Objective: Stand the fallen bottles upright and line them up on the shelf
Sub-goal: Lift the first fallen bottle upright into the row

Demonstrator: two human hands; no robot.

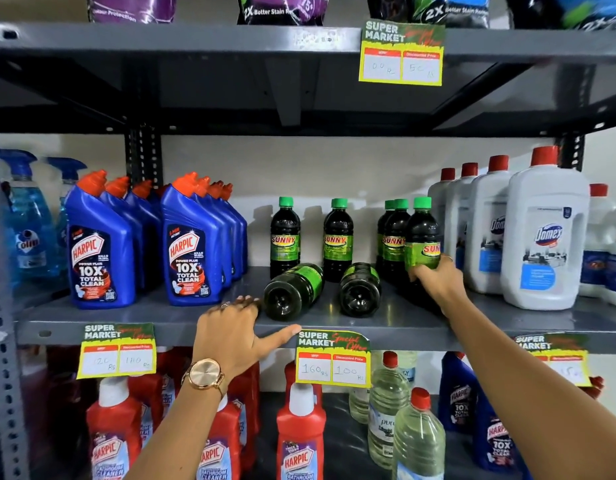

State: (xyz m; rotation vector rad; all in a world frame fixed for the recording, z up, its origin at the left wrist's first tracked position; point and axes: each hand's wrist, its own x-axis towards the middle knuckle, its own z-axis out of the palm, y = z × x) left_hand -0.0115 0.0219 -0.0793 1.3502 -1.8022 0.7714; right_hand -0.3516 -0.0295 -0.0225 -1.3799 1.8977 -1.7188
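Observation:
On the grey middle shelf two dark Sunny bottles with green labels lie on their sides, bases toward me: a left fallen bottle and a right fallen bottle. Behind them two Sunny bottles stand upright, one at the left and one at the centre. To the right stands a tight group of upright ones. My right hand grips the lower part of the front upright bottle in that group. My left hand rests on the shelf edge, fingertips just beside the left fallen bottle.
Blue Harpic bottles stand in rows left of the Sunny bottles. White Domex bottles stand to the right. Price tags hang from the shelf edge. Red Harpic and clear bottles fill the shelf below, pouches the shelf above.

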